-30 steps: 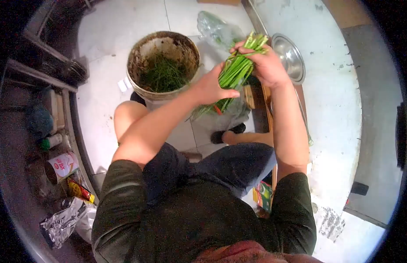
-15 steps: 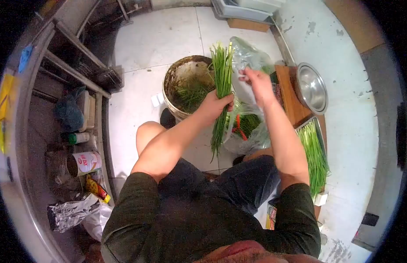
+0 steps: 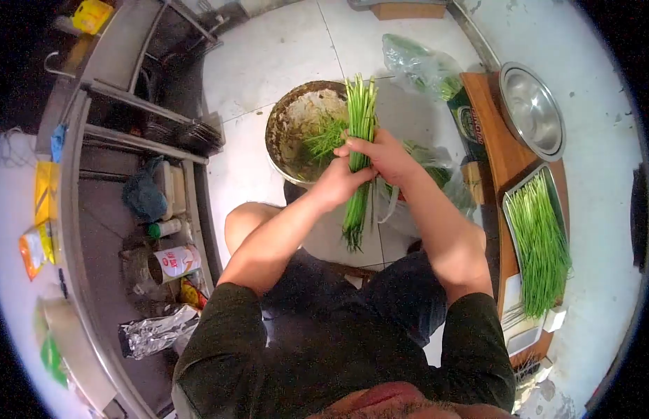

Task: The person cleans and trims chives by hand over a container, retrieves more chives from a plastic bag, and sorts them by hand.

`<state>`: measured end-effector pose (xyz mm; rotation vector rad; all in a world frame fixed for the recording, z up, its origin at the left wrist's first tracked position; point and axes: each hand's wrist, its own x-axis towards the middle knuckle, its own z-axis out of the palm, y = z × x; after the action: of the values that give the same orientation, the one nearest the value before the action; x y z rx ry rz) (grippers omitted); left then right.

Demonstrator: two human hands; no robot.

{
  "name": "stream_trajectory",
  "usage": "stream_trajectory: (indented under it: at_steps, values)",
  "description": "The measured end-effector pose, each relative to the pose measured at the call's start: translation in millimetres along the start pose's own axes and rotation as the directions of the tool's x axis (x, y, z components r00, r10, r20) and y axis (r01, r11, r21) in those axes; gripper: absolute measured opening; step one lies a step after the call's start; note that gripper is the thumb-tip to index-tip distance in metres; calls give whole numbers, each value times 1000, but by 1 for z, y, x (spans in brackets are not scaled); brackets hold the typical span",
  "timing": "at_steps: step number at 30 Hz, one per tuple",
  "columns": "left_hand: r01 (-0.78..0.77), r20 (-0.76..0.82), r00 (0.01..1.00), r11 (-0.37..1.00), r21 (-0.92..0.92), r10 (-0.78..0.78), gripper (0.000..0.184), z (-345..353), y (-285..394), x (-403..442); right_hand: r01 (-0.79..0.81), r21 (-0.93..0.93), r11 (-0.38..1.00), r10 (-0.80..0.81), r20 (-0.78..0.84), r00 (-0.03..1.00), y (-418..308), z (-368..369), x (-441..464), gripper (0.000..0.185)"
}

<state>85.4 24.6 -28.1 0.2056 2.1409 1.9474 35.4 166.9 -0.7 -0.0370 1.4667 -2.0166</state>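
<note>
My left hand (image 3: 340, 183) is wrapped round the lower middle of a bunch of garlic chives (image 3: 361, 105), which stands nearly upright with its pale ends on top. Just above it, my right hand (image 3: 386, 155) has its fingers closed round the same bunch. Green tips (image 3: 354, 230) hang below both hands. Behind the bunch is a round bucket (image 3: 291, 112) with a dirty inner wall and loose green trimmings (image 3: 323, 143) inside. Beside my right forearm lies a clear plastic bag (image 3: 436, 164) with greens in it, partly hidden.
On the right, a wooden board (image 3: 492, 133) carries a steel bowl (image 3: 533, 112) and a metal tray (image 3: 507, 209) of chives. Another plastic bag (image 3: 415, 59) lies farther back on the floor. Metal shelving (image 3: 139, 143) with a can (image 3: 178, 263) and foil (image 3: 160, 332) lines my left.
My right hand has moved from beside the plastic bag to the bunch and closed round it. My left hand still holds the bunch. The view has shifted.
</note>
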Motion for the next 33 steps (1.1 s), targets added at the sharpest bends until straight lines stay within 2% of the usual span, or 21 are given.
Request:
stream_trajectory:
  at_steps: [1,2,4,6,7,8,10,13,19,22,25,28,32,33]
  values:
    - [64,98,993,996,55,-69,34,-7,13,2,28,52,998,-29,7,1000,2,-4,4,44]
    - [102,179,972,960,260,-152,31,-17,28,4,39,55,998,-39,9,999,3,-9,6,42]
    - [119,271,894,771,626,-358,26,-38,66,4,49,58,997,-50,14,999,3,-15,5,37]
    - [217,133,936,834,507,-325,21,-68,41,7,37,65,997,-39,21,999,0,-16,2,35]
    - [244,74,959,931,271,-273,18,-75,47,9,31,70,997,-33,24,999,-2,-15,0,33]
    - [139,35,988,974,180,-148,17,-81,48,14,34,34,999,-36,41,999,-2,-14,-1,33]
    - [170,-138,980,959,228,-141,17,-71,76,23,44,-47,998,-40,82,996,-4,-13,1,32]
    - [94,-212,975,983,159,-59,26,-64,68,41,65,-69,995,-56,130,990,1,-9,5,31]
    - [77,-225,970,995,-66,-90,14,-56,47,54,-9,-121,993,19,76,997,8,-9,8,31]
    - [109,-175,974,975,-196,-144,11,-63,40,56,-18,-59,998,21,55,998,5,-6,7,33]
    - [100,-158,976,955,-279,-148,10,-70,41,60,6,130,992,-7,12,1000,7,-7,11,35]
    - [70,-141,979,888,-455,-150,10,-72,48,58,6,291,957,11,-56,998,3,-5,10,37]
    - [90,-146,973,873,-479,-181,9,-78,47,61,40,346,938,4,-124,992,4,-11,15,40]
    - [92,-141,973,871,-483,-181,9,-80,48,61,65,336,940,1,-192,981,0,-10,15,39]
